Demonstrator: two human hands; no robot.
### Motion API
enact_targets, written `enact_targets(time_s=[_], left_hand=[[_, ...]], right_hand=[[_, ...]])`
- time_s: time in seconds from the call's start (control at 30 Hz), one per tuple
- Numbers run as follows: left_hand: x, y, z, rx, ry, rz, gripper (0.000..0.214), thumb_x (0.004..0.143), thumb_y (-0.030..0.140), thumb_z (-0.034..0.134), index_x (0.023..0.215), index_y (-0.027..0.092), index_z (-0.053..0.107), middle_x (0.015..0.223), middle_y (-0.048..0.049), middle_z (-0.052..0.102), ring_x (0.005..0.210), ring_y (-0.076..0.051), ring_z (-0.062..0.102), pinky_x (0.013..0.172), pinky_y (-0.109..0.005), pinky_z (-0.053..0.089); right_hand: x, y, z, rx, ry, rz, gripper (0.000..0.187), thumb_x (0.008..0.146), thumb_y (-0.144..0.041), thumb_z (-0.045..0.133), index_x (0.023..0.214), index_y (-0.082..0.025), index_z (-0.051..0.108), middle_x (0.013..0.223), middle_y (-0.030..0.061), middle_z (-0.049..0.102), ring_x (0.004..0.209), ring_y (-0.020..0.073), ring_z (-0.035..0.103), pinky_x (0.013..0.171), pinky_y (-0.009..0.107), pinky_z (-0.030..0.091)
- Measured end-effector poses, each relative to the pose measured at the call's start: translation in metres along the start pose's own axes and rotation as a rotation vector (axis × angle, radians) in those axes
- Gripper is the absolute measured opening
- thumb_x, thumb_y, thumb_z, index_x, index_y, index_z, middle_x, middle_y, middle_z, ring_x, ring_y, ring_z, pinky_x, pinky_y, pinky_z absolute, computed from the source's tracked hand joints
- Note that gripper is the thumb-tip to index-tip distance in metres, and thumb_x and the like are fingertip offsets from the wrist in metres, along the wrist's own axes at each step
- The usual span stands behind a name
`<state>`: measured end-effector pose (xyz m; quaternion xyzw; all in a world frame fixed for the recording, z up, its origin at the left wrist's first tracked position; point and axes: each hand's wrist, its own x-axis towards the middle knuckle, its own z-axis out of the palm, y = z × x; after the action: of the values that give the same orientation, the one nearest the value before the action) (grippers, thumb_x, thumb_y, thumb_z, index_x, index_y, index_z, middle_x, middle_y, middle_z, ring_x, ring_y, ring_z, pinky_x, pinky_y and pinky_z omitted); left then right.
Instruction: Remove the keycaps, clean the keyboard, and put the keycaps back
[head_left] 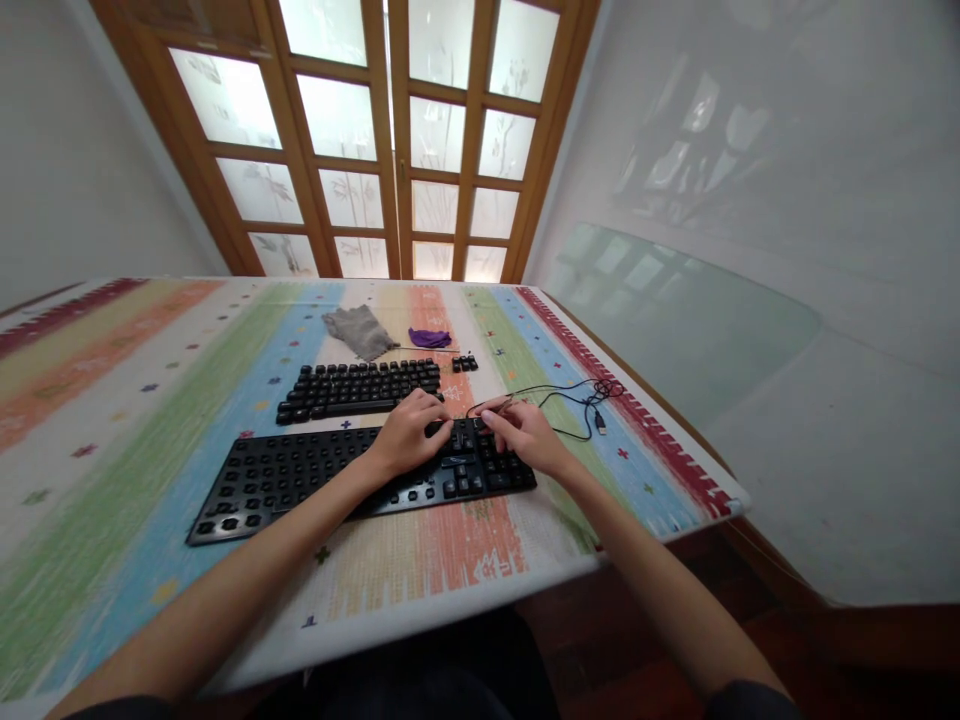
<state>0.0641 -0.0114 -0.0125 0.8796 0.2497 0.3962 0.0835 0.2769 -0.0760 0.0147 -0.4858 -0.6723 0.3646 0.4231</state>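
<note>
A black keyboard (pixel 300 465) lies at a slant near the front of the table. Its left and middle parts are bare of keycaps; caps still sit on the right part. My left hand (pixel 409 435) is closed on the keyboard, fingers bent over its back edge and thumb on its top. Over the number-pad end, my right hand (pixel 529 435) has thumb and fingers pinched together; what lies between them is too small to make out. Behind the keyboard, loose black keycaps (pixel 360 385) stand in rows. A smaller group of keycaps (pixel 465 363) sits to their right.
A grey cloth (pixel 360 332) and a purple cloth (pixel 429 338) lie farther back, with a thin stick-like thing (pixel 427 349) beside them. The coiled black USB cable (pixel 592 400) is at the right. A striped tablecloth (pixel 187 400) covers the table; a wall stands close on the right.
</note>
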Motion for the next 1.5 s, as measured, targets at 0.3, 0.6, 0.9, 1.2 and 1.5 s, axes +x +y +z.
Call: enact_targets(time_s=[0.3,0.6,0.9,1.2,1.5], left_hand=[[-0.009,0.0,0.003,0.018,0.016,-0.063,0.017,0.091,0.023,0.054,0.079,0.019,0.064,0.084,-0.0065,0.066,0.085,-0.021,0.056,0.079,-0.037,0.05],[-0.012,-0.006,0.006,0.021,-0.045,-0.11,0.013,0.082,0.011,0.055,0.073,0.018,0.059,0.085,-0.0065,0.064,0.087,-0.021,0.053,0.079,-0.036,0.048],[-0.011,-0.009,0.009,0.028,-0.054,-0.154,0.013,0.08,0.009,0.055,0.072,0.018,0.059,0.081,-0.0064,0.061,0.086,-0.022,0.052,0.082,-0.037,0.049],[-0.009,-0.001,0.008,-0.003,-0.008,-0.143,0.011,0.085,0.016,0.055,0.079,0.018,0.064,0.085,-0.0079,0.066,0.089,-0.023,0.054,0.086,-0.041,0.048],[-0.01,0.002,0.002,-0.145,0.021,-0.135,0.02,0.082,0.026,0.065,0.101,0.019,0.064,0.085,-0.0044,0.067,0.087,-0.02,0.059,0.082,-0.034,0.05]], right_hand=[[0.004,-0.006,0.015,-0.164,-0.074,-0.061,0.041,0.092,-0.05,0.052,0.075,-0.015,0.063,0.057,0.0014,0.061,0.051,0.0129,0.057,0.054,0.025,0.045],[0.01,-0.015,0.049,-0.264,-0.098,-0.233,0.021,0.092,-0.036,0.055,0.083,-0.019,0.062,0.066,0.0007,0.062,0.058,0.0151,0.055,0.06,0.027,0.042],[0.031,-0.016,0.052,-0.383,-0.027,-0.255,0.031,0.091,-0.04,0.054,0.067,-0.019,0.053,0.06,0.0007,0.057,0.056,0.0149,0.051,0.057,0.027,0.039],[0.041,0.011,0.038,0.054,0.041,0.157,0.049,0.08,-0.065,0.054,0.082,-0.016,0.06,0.054,-0.0007,0.059,0.037,0.0101,0.05,0.034,0.02,0.033],[0.037,0.004,0.025,0.109,0.027,0.016,0.05,0.082,-0.066,0.056,0.091,-0.016,0.061,0.062,0.0007,0.063,0.045,0.0106,0.056,0.039,0.021,0.042]])
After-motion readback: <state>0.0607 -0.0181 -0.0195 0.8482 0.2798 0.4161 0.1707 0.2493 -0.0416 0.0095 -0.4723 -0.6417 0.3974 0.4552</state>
